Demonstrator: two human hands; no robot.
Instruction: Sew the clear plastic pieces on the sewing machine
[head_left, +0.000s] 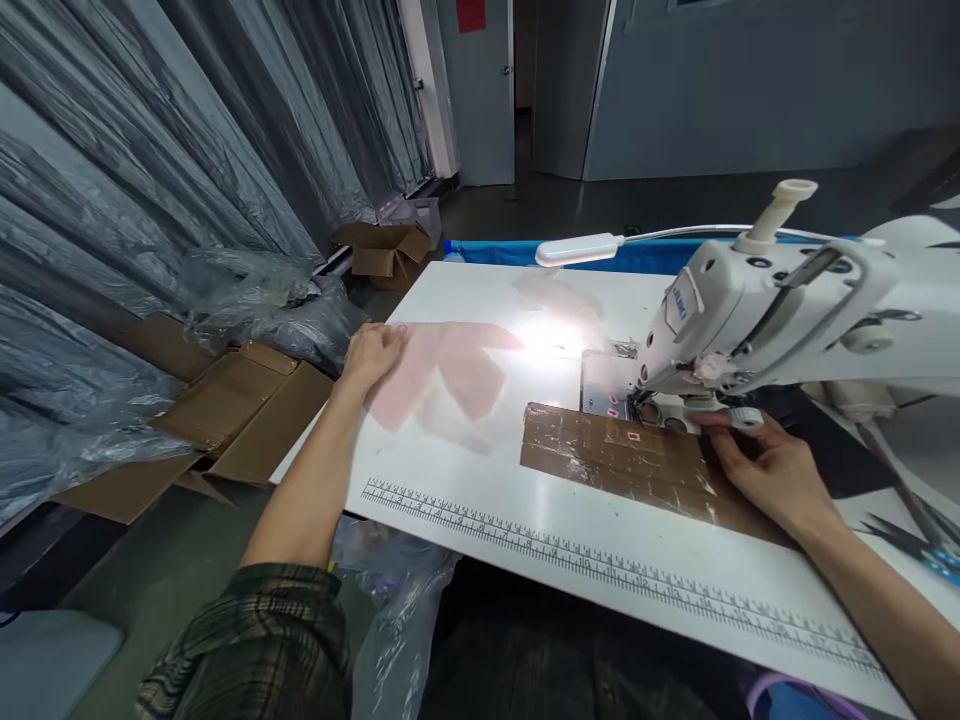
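Note:
My left hand (373,352) lies flat on the left edge of a thin pale pink fabric piece (450,375) spread on the white sewing table (525,500), fingers stretched out. My right hand (761,465) rests under the head of the white sewing machine (787,310), near the needle area (645,405). Its fingers are curled and its fingertips touch a small white part (742,418) of the machine. A brown taped patch (622,455) on the table lies just in front of it.
A white lamp (577,249) shines on the table. A printed ruler (600,570) runs along the table's near edge. Scissors (911,535) lie at the far right. Open cardboard boxes (240,410) and plastic sheeting (150,180) stand to the left, on the floor.

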